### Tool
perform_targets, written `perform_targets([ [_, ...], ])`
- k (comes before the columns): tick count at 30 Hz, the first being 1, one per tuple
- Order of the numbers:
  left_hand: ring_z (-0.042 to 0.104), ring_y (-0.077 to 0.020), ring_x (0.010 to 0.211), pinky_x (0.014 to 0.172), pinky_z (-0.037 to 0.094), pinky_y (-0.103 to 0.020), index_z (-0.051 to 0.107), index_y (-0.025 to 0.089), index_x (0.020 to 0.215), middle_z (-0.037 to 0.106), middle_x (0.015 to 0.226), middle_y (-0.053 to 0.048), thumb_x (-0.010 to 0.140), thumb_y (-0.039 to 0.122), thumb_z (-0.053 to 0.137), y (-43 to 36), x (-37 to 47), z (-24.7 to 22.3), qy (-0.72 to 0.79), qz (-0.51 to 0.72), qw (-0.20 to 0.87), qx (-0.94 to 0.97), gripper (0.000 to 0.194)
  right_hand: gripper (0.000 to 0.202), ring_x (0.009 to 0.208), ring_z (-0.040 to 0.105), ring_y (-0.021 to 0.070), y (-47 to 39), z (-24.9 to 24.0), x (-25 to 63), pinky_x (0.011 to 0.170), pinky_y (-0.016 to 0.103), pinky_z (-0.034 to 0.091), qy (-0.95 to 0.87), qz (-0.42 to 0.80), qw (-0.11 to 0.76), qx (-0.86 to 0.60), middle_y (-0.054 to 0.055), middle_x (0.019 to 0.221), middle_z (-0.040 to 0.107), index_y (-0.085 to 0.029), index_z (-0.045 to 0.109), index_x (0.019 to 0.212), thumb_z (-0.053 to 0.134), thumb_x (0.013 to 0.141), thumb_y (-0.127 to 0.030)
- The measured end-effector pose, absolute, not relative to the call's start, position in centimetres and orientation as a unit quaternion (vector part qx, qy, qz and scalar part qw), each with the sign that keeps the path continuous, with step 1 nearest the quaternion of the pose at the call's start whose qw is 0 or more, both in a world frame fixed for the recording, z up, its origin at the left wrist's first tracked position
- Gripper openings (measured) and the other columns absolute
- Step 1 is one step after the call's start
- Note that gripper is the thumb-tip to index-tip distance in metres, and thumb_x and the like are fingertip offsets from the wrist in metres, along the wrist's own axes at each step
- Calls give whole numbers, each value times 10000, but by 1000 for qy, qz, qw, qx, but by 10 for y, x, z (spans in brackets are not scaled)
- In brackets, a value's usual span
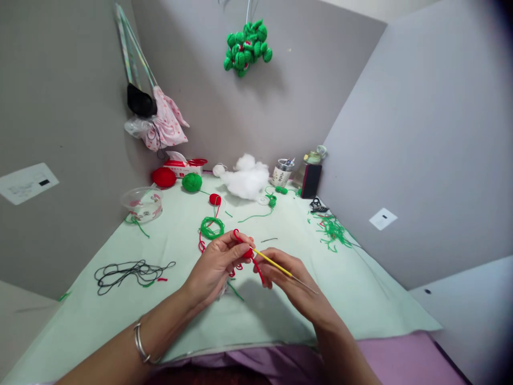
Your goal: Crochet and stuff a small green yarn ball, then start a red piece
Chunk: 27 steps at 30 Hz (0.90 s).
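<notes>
My left hand (pixel 218 264) pinches a small red crocheted piece (pixel 248 253) between thumb and fingers, above the middle of the table. A yellow-handled crochet hook (pixel 276 264) slants from that piece down to the right, across my right hand (pixel 282 270). The right fingers are bent around the hook and close to a red yarn end (pixel 257 268) hanging from the piece. Red yarn also loops up over the left fingers. Part of the red piece is hidden by the left fingertips. Below the hands lies a green strand (pixel 235 290).
On the pale green cloth (pixel 192 326) are a green yarn coil (pixel 212 228), black cord (pixel 134 274), a clear bowl (pixel 143 206), green (pixel 192 182) and red yarn balls (pixel 163 177), white stuffing (pixel 247 179), a can (pixel 281 174), a phone (pixel 311 181) and green scraps (pixel 335 230).
</notes>
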<state>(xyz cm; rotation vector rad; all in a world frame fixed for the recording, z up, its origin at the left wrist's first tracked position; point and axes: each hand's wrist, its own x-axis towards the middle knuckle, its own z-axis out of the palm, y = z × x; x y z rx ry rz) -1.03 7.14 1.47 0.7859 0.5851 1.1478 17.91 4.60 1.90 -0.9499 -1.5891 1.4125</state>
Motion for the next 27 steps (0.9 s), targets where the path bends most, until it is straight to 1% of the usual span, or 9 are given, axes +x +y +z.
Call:
perform_targets([
  [2, 630, -126, 732, 755, 534, -249, 728, 179, 757, 675, 794, -2, 729, 319, 905, 79, -8, 15, 258, 519, 725, 371, 227, 272, 729, 533, 130, 51, 22, 178, 677, 272, 417, -627, 579, 368, -368, 7, 832, 599, -196, 702, 1008, 698, 932, -457],
  [7, 643, -130, 683, 720, 546, -254, 718, 161, 746, 677, 744, -1, 705, 307, 914, 97, -10, 13, 259, 501, 728, 390, 247, 416, 620, 466, 108, 69, 21, 174, 617, 274, 354, -623, 563, 375, -393, 7, 697, 591, -154, 665, 742, 716, 890, -540],
  [9, 635, -112, 664, 685, 534, -221, 717, 156, 741, 678, 737, 3, 690, 314, 924, 103, -12, 12, 264, 501, 726, 391, 266, 419, 602, 472, 101, 77, 20, 175, 620, 274, 363, -611, 581, 371, -389, 10, 724, 614, -154, 675, 778, 703, 896, -555],
  [12, 595, -84, 591, 596, 493, -187, 716, 149, 745, 664, 686, 12, 685, 322, 929, 108, -11, 7, 264, 500, 725, 394, 281, 416, 615, 505, 111, 88, 19, 178, 649, 280, 395, -629, 611, 320, -358, -6, 716, 600, -160, 710, 911, 671, 913, -574],
  [15, 569, -81, 526, 538, 482, -198, 711, 152, 764, 660, 666, 15, 690, 348, 925, 113, -8, 1, 259, 496, 728, 395, 299, 400, 628, 507, 116, 99, 19, 179, 649, 275, 387, -649, 619, 279, -344, 1, 674, 605, -139, 719, 799, 732, 872, -532],
  [18, 609, -83, 584, 575, 515, -188, 699, 159, 779, 667, 719, 19, 692, 355, 927, 118, -9, -7, 259, 501, 730, 386, 313, 328, 599, 474, 101, 113, 16, 180, 614, 260, 361, -603, 640, 303, -369, 1, 645, 613, -134, 695, 678, 823, 785, -417],
  [21, 648, -86, 672, 650, 550, -179, 696, 152, 799, 672, 774, 13, 710, 330, 924, 122, -12, -15, 267, 490, 737, 380, 303, 235, 592, 460, 95, 127, 8, 181, 583, 240, 355, -558, 652, 345, -381, -10, 646, 605, -148, 692, 708, 791, 779, -349],
  [23, 677, -113, 723, 706, 583, -218, 695, 143, 814, 686, 804, -8, 721, 319, 919, 122, -14, -19, 271, 470, 748, 382, 299, 225, 594, 442, 87, 133, 1, 180, 554, 221, 334, -523, 659, 387, -377, -17, 661, 587, -160, 670, 722, 763, 785, -355],
  [27, 709, -160, 817, 814, 588, -281, 669, 146, 829, 708, 860, -41, 755, 302, 895, 119, -12, -20, 263, 446, 763, 386, 284, 345, 573, 370, 73, 133, -9, 171, 480, 209, 255, -470, 682, 445, -342, -5, 714, 582, -169, 601, 701, 810, 738, -441],
])
